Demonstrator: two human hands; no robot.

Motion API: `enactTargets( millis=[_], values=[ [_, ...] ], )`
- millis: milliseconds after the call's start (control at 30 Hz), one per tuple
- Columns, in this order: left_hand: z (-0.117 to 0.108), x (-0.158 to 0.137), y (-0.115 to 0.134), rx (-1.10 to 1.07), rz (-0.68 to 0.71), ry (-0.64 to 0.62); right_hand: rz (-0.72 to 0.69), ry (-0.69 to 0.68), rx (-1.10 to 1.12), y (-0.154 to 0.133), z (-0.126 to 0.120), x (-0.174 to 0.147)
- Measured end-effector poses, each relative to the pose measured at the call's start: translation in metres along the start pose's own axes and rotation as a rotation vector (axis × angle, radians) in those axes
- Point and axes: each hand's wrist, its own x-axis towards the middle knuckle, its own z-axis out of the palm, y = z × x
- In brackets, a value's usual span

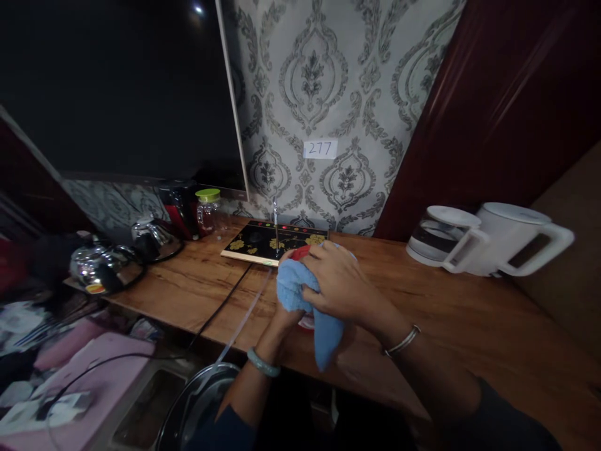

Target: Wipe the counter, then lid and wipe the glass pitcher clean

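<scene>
Bare wooden counter (451,307) lies open to the right of the hands' grip, the black tray (272,241) blocks just beyond, and white jugs (488,241) stand far right.

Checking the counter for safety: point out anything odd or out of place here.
Nothing spilled or broken. A black cord and a clear tube trail off the wooden counter edge. Both hands, left and right, wrap a blue cloth around something red.

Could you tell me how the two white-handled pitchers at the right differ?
The glass carafe has clear walls with a white lid; the white kettle is opaque throughout. The carafe is lower and stands further left, the kettle taller. Both rest upright on the wooden counter with handles facing right.
</scene>
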Motion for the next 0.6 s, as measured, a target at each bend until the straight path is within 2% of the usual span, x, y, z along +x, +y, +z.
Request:
enactTargets(
  millis=[200, 300, 400, 500, 600],
  values=[
    [-0.001, -0.007, 0.002, 0.049, 0.017, 0.0, 0.113, -0.13, -0.074, 0.007, -0.021, -0.002],
    [-0.003, -0.008, 0.003, 0.1, 0.046, -0.049, 0.179, -0.169, -0.042, 0.026, -0.027, -0.008],
    [-0.005, -0.008, 0.003, 0.106, 0.054, -0.079, 0.162, -0.165, 0.034, 0.053, -0.026, -0.022],
    [-0.005, -0.008, 0.0, 0.086, 0.026, -0.081, 0.266, -0.097, -0.006, 0.082, -0.023, -0.039],
    [-0.004, -0.01, -0.003, 0.08, 0.008, -0.07, 0.415, 0.146, -0.108, 0.097, -0.027, -0.045]
  ],
)
